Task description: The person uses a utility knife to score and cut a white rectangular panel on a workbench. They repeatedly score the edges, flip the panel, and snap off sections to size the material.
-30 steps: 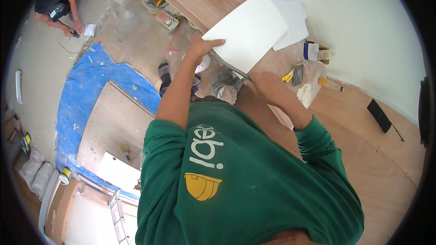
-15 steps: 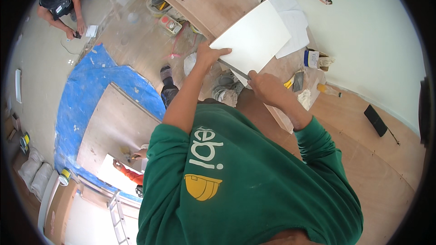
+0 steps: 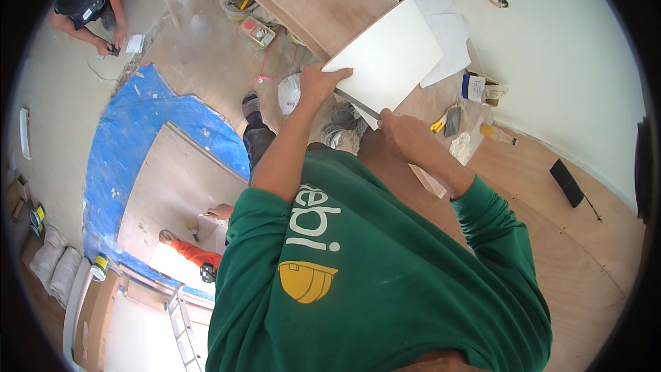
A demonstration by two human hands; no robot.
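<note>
A flat white panel (image 3: 389,55) sits in front of me, tilted, its near edge turned toward my body. My left hand (image 3: 320,84) is closed on the panel's near left corner, thumb lying on the white face. Along the near edge runs a narrow, dark grey, file-like tool (image 3: 358,103). My right hand (image 3: 407,135) is closed round the right end of that tool, by the panel's near right corner; its fingers partly hide the grip. Loose white sheets (image 3: 447,45) lie beyond the panel on the right.
On the work surface to the right are a yellow-handled scraper (image 3: 436,125), a grey blade (image 3: 452,122) and a blue-and-white container (image 3: 474,87). A bottle (image 3: 499,135) lies nearby. Co-workers crouch at upper left and work over a board (image 3: 179,186) on blue sheeting (image 3: 124,138).
Both my hands and the panel shift only slightly in the picture. My right hand stays at the near edge. A co-worker's orange-sleeved arm at lower left has moved over the white piece.
</note>
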